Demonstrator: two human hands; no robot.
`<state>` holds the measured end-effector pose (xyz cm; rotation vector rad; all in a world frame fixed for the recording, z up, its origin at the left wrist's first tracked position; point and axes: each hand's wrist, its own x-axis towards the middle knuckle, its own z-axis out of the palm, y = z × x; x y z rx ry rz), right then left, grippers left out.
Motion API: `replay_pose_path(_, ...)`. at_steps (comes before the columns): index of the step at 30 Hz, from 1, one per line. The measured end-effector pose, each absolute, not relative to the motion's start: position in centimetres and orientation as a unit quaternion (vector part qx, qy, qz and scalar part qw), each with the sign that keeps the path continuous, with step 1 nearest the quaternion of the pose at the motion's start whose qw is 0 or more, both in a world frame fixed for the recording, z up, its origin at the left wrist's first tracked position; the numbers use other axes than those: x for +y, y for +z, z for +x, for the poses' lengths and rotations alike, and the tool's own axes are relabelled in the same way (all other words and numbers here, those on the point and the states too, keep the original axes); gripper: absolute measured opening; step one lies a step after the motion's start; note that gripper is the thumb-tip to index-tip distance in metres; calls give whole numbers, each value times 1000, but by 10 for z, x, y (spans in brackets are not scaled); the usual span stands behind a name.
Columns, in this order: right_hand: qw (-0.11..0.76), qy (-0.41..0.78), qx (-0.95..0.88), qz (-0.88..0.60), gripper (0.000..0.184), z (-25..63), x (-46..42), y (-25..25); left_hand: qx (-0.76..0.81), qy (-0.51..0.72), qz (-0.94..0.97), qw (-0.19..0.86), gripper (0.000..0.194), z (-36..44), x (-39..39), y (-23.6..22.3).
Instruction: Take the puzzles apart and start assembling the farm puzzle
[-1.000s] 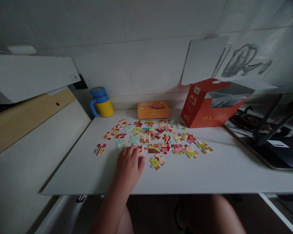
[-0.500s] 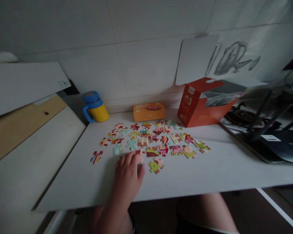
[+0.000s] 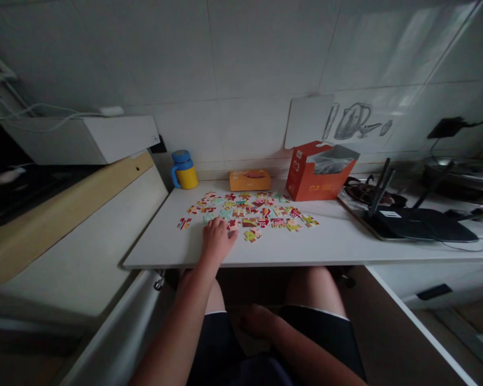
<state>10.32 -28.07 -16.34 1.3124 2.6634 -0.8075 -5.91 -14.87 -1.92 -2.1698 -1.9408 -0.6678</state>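
My left hand rests palm down on the white table, at the near edge of a spread of jigsaw puzzle pieces. Its thumb is apart from the fingers, and no piece shows in its grasp. By the fingertips lies a red and pink puzzle piece, partly covered. Right of the thumb is a green and pink piece. A red-striped piece lies apart at the left. Down in my lap, between the knees, is my right hand, dark and blurred, its fingers not readable.
Behind the pieces stand a blue and yellow mug, an orange puzzle box and a larger red-orange box with its top open. To the right is a black router with antennas. The table's front edge passes above my knees.
The view has pulled back and tilted, so my lap and right hand now show. My left hand stays by the same puzzle pieces.
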Motion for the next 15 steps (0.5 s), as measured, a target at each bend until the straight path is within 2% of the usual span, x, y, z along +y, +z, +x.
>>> replay_pose_path(2,25,-268,866,421,17,107,-282,-155,-646,-229,-724,76,27,-60,-148,-20)
replay_pose_path(3,6,-266,866,423,18,109,-285,-146,-645,-232,-724,76,26,-60,-148,-20)
replay_pose_path(7,-160,-215,854,446,27,126,-292,-83,-642,-242,-724,75,21,-61,-147,-21)
replay_pose_path(9,-207,-165,858,440,36,139,-281,-46,-644,-246,-721,74,19,-61,-146,-21)
replay_pose_path(12,-224,-64,818,526,37,158,-238,-5,-651,-248,-714,66,19,-61,-144,-23)
replay_pose_path(15,-197,-22,769,608,36,169,-185,6,-648,-257,-715,58,22,-64,-140,-26)
